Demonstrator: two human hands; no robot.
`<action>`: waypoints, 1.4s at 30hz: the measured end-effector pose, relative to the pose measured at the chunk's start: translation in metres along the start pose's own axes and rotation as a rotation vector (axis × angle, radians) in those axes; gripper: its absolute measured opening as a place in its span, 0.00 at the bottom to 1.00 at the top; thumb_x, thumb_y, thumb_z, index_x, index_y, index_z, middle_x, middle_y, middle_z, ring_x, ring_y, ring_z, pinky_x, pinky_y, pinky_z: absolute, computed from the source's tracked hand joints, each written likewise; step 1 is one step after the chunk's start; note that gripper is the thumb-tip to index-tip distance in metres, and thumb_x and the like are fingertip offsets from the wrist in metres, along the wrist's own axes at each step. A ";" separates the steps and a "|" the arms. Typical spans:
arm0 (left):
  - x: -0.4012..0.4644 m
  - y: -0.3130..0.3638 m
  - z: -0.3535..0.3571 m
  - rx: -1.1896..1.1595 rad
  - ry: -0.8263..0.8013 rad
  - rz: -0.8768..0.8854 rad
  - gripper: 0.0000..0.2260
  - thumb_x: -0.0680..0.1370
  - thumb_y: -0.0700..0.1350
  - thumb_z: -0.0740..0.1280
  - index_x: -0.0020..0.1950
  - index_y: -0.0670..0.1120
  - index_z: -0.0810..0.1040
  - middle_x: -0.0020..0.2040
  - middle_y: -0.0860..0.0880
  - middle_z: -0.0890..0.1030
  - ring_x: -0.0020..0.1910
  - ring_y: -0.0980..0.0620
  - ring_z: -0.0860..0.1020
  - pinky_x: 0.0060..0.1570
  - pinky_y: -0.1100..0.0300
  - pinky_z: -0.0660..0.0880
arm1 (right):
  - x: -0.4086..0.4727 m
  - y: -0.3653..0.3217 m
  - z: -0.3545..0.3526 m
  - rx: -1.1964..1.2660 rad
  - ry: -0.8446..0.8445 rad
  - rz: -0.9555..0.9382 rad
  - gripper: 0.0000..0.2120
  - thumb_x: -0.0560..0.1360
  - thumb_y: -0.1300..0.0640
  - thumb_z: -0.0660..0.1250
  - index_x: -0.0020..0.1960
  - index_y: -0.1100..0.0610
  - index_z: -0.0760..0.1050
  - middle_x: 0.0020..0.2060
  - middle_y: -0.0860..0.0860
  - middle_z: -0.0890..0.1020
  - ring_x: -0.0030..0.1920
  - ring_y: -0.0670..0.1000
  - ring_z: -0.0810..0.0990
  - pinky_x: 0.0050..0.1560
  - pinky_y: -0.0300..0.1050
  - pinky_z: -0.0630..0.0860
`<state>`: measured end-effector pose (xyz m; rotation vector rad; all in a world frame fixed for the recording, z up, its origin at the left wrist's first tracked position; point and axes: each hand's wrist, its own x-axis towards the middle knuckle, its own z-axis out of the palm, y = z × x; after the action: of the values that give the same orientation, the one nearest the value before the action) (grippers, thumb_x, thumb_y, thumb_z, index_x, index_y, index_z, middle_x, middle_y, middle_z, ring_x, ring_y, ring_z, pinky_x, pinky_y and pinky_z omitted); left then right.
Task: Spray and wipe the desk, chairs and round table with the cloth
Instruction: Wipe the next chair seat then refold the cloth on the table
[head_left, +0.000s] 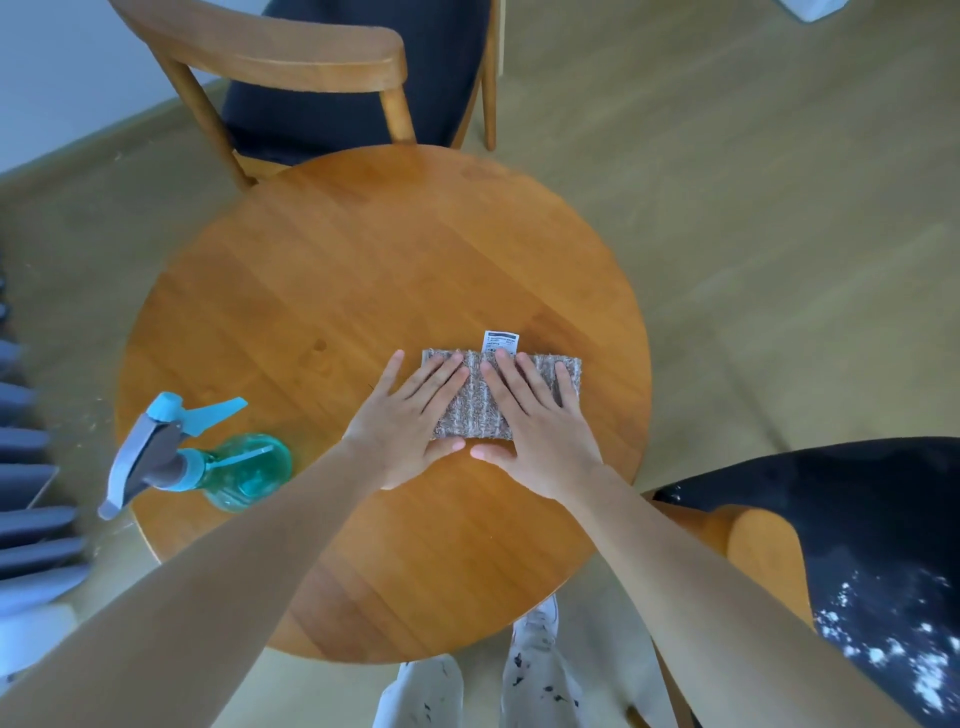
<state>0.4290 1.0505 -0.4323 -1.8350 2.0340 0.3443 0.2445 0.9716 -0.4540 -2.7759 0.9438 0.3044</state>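
A folded beige-grey cloth (477, 402) with a white label lies flat on the round wooden table (322, 270), right of its middle. My left hand (410, 415) presses on the cloth's left part with straight, spread fingers. My right hand (535, 415) presses flat on its right part, thumb beside my left thumb at the cloth's near edge. A teal spray bottle (208, 462) with a grey and blue trigger head stands on the table's left edge, apart from both hands.
A wooden chair (291, 57) with a dark seat stands beyond the table. A second chair (857, 545) with a dark seat flecked with white is at the near right. Grey slats (31, 493) line the left edge. My legs show under the table's near rim.
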 end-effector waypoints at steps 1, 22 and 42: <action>-0.003 -0.002 -0.001 -0.010 0.010 0.002 0.34 0.78 0.64 0.34 0.78 0.43 0.43 0.78 0.46 0.45 0.77 0.49 0.48 0.73 0.44 0.43 | 0.000 -0.002 -0.001 -0.005 0.025 0.011 0.41 0.73 0.30 0.39 0.76 0.53 0.37 0.76 0.50 0.39 0.76 0.52 0.38 0.74 0.58 0.36; -0.028 -0.009 -0.038 -0.111 -0.009 -0.116 0.34 0.81 0.56 0.54 0.77 0.45 0.35 0.79 0.48 0.40 0.78 0.51 0.49 0.75 0.53 0.40 | -0.003 0.003 0.007 -0.102 0.013 -0.058 0.46 0.72 0.30 0.48 0.76 0.58 0.36 0.76 0.58 0.42 0.77 0.57 0.44 0.73 0.61 0.41; -0.075 -0.004 -0.027 -0.182 0.057 -0.148 0.32 0.82 0.46 0.54 0.77 0.44 0.35 0.79 0.48 0.42 0.78 0.53 0.46 0.74 0.58 0.41 | 0.011 -0.021 -0.027 -0.173 -0.154 0.029 0.46 0.72 0.70 0.67 0.76 0.62 0.39 0.76 0.63 0.44 0.76 0.62 0.43 0.72 0.67 0.47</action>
<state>0.4353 1.1056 -0.3750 -2.1133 1.9445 0.4527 0.2699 0.9748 -0.4280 -2.8428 0.9625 0.6227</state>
